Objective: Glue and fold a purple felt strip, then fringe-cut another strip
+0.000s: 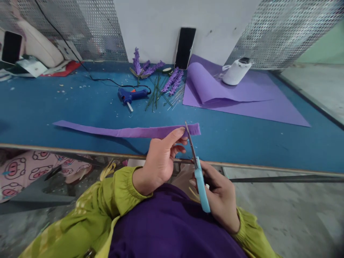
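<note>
Between thumb and fingers, my left hand [163, 154] pinches a long purple strip [129, 132] close to its right end. The strip stretches leftward above the blue table, its far tip narrowing. My right hand [217, 193] is wrapped round the light-blue handles of a pair of scissors [199, 175]. Their blades point up and cross the strip just right of my left thumb. Fine slits seem to run along the strip's right end. Part of the right fingers is hidden behind the handles.
On the blue table [91, 104] lie a blue glue gun [133, 94] with a black cord, purple flower sprigs [172, 81], green stems [154, 93] and large purple sheets [249, 104] under a white container [236, 71]. A phone [185, 48] leans at the back. Another person sits at left.
</note>
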Available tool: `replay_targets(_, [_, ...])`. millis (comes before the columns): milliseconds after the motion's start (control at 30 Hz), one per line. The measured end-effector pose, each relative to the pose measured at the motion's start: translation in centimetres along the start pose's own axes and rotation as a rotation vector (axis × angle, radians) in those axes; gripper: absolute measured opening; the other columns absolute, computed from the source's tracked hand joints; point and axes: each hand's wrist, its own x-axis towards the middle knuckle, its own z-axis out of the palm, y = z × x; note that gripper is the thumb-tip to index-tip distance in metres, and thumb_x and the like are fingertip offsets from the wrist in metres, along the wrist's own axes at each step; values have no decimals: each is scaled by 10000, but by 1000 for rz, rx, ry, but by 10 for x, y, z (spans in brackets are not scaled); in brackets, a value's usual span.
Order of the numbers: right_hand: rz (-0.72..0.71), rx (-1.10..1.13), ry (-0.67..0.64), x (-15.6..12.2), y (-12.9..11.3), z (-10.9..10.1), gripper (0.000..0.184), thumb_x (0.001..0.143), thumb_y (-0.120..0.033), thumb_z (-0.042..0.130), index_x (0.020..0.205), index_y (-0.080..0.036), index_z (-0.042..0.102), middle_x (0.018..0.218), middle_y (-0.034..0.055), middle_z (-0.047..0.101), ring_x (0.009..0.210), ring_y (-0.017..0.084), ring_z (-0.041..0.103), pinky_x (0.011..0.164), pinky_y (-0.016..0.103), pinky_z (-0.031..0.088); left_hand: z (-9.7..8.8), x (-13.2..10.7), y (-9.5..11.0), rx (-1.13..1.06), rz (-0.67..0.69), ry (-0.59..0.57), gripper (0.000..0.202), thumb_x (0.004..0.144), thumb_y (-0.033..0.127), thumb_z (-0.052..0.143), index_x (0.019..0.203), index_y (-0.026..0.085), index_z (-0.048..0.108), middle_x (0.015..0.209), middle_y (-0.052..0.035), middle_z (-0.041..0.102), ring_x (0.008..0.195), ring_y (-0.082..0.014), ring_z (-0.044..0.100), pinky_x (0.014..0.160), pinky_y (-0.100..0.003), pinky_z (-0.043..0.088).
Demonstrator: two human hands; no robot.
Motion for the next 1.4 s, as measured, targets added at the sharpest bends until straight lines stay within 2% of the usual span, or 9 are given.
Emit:
replay_targets(300, [-29, -14, -2, 3, -1, -1, 500, 824, -250, 740, 1311, -257, 625, 1054, 30, 720, 884, 149, 685, 819, 226, 555, -1, 0, -1, 21, -32, -27, 208, 620, 322, 845, 680, 150, 747, 636, -3, 686, 598, -100, 603, 540, -217, 440])
replay_targets(467, [22, 76, 7, 8, -10, -1, 459, 778, -285, 781, 1222, -222, 684, 851, 11, 684, 717, 128, 635, 685, 221, 549, -2, 2, 4, 15, -91, -72, 203, 616, 316, 846, 688, 155, 744, 629, 4, 682, 586, -90, 590, 544, -210, 435])
replay_targets(600, [157, 294, -68, 11, -17, -2, 388, 799, -317, 757, 1168, -207, 704, 696, -20, 576, 526, 79, 480, 464, 190, 412, -4, 5, 8, 8, -168, -95, 195, 615, 298, 847, 676, 156, 728, 638, -3, 687, 587, -92, 585, 547, -216, 425])
replay_targets(800, [227, 513, -174, 10, -14, -3, 378, 853, -373, 707, 1188, -201, 679, 584, -52, 477, 459, 66, 404, 440, 200, 327, -5, 5, 9, 26, -167, -106, 176, 638, 286, 831, 694, 146, 741, 689, -17, 709, 631, -106, 608, 544, -220, 425])
replay_targets(1200, [225, 454, -116, 10, -14, -4, 427, 818, -386, 745, 1192, -187, 691, 628, -29, 522, 478, 75, 441, 437, 210, 346, -6, 2, 10, 91, -115, -118, 191, 630, 313, 842, 675, 148, 758, 688, -35, 714, 629, -119, 610, 531, -229, 445])
replay_targets(1400, [186, 316, -35, 10, -17, -3, 439, 769, -365, 785, 1168, -199, 715, 679, -12, 597, 500, 77, 457, 437, 199, 391, -6, 0, 8, 164, -38, -85, 193, 612, 310, 859, 647, 152, 754, 672, -44, 713, 635, -131, 613, 543, -240, 426])
